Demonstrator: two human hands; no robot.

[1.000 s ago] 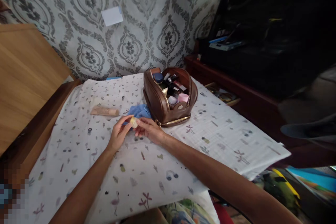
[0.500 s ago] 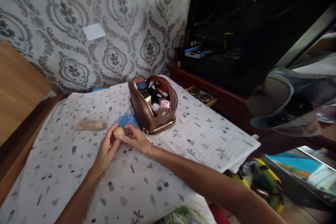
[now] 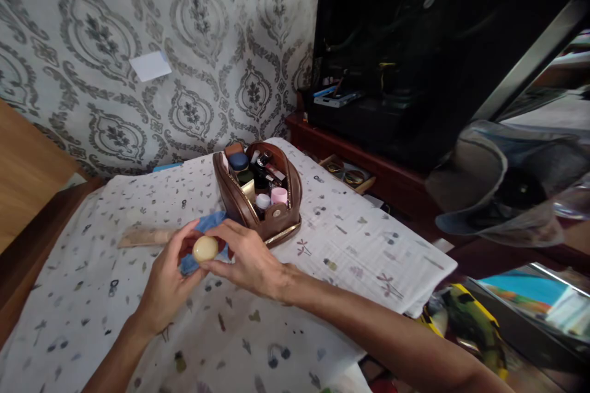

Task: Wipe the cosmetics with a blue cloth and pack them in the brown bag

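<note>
Inspector: Position of the round item?

Technician: The round item point(image 3: 205, 249), pale yellow with a smooth face, was held in the air above the printed cloth point(image 3: 258, 331), to the left of the brown bag point(image 3: 234, 204).

Inspector: Condition of the right hand?

Technician: The right hand point(image 3: 253, 261) was closed on the round item, thumb at the lower edge and index finger at the upper right edge.

Inspector: And the left hand?

Technician: The left hand point(image 3: 163, 282) was curled around the opposite side, its thumb below the round item. Whether its fingers pressed on the surface could not be told.

Inspector: Adjacent components?

Technician: A blue cloth point(image 3: 211, 220) lay behind both hands, partly covered by them. A beige tube point(image 3: 142, 237) lay flat beyond the left hand, one end hidden by the fingers. The brown bag stood upright with its top unzipped. Inside it, a pink jar point(image 3: 279, 195) was located just beside a white-lidded jar point(image 3: 262, 201), with a dark blue round container point(image 3: 238, 161) toward the rear.
</note>
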